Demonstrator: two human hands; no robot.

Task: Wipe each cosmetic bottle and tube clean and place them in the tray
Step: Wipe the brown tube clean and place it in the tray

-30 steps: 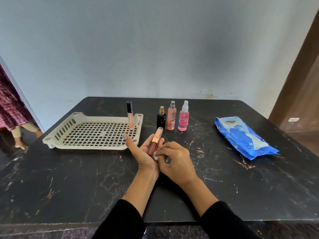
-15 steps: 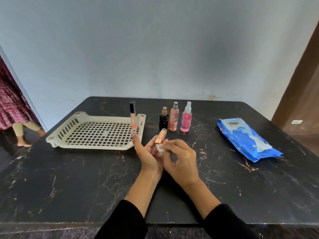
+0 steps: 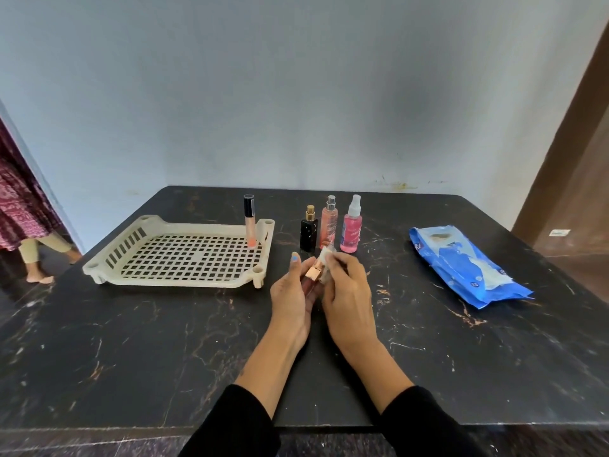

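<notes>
The left hand (image 3: 291, 296) holds a lip gloss tube (image 3: 312, 275) over the middle of the table (image 3: 131, 341), fingers curled round its lower part so only the copper cap end shows, tilted up and away. The right hand (image 3: 346, 291) pinches a small white wipe (image 3: 324, 258) against the tube's upper end, fingers curled over it. The two hands touch each other just right of the tray's (image 3: 99, 272) near right corner post and just in front of three bottles. Those stand upright in a close row: a black bottle (image 3: 308, 234) with a gold cap, a peach spray (image 3: 328, 224), and a pink spray (image 3: 351, 227); the wipe sits right before the peach one. The cream tray, with a grid floor and slotted left wall, lies left of the hands, its left corner close to the table's left edge. One gloss tube (image 3: 249, 222) with a black cap stands upright in its far right corner; the remaining grid is bare. A blue wipes pack (image 3: 461, 262) lies well to the right, angled, near the right edge. Wide bare stretches of table lie in front of the tray and between hands and pack. The top is black stone with pale and rust veins, set against a grey-blue wall (image 3: 296, 94). A brown door frame (image 3: 560, 143) rises at right; at far left a person's legs (image 3: 33, 255) and patterned skirt stand on the floor.
</notes>
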